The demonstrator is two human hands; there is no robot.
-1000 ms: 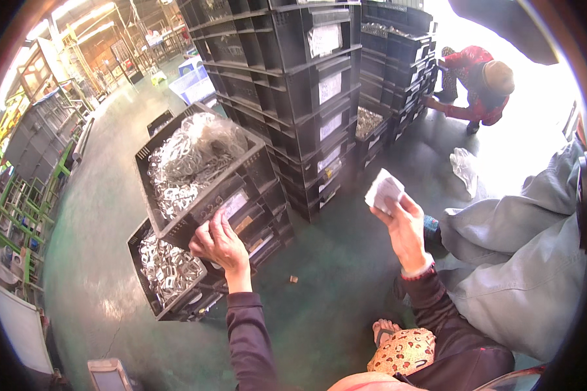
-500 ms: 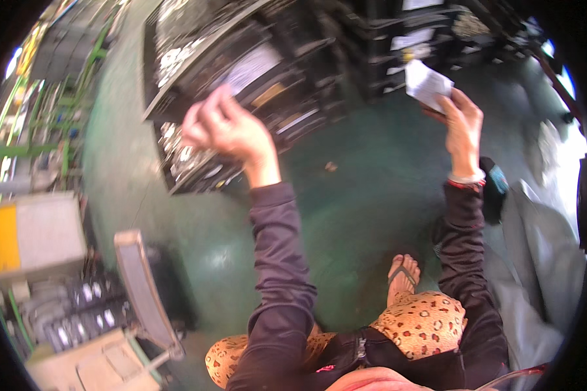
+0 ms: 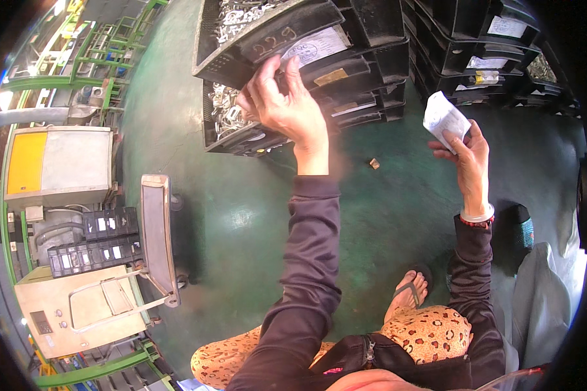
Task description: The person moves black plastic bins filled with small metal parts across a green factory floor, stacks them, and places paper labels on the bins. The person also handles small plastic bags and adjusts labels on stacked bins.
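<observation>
My left hand (image 3: 284,107) is raised in front of a black plastic crate (image 3: 254,49) at the top of a stack. Its thumb and index finger stand apart at the lower edge of a white paper label (image 3: 316,47) on the crate's front; the other fingers curl. Whether the fingertips touch the label I cannot tell. I see nothing held in this hand. On the right, my right hand (image 3: 468,153) grips folded white paper slips (image 3: 447,120) between thumb and fingers, apart from the crates. Small metal parts (image 3: 238,16) fill the top crate.
More black crates (image 3: 463,62) with labels are stacked at the far right. A wheeled trolley (image 3: 156,228) and a beige machine (image 3: 85,313) stand at left. A small brown scrap (image 3: 374,163) lies on the green floor (image 3: 241,247). Grey sheeting (image 3: 541,293) hangs at right.
The view has shifted, and the crates now sit further up and right in it. My left hand has come to the label's lower edge. The right hand still holds the paper slips.
</observation>
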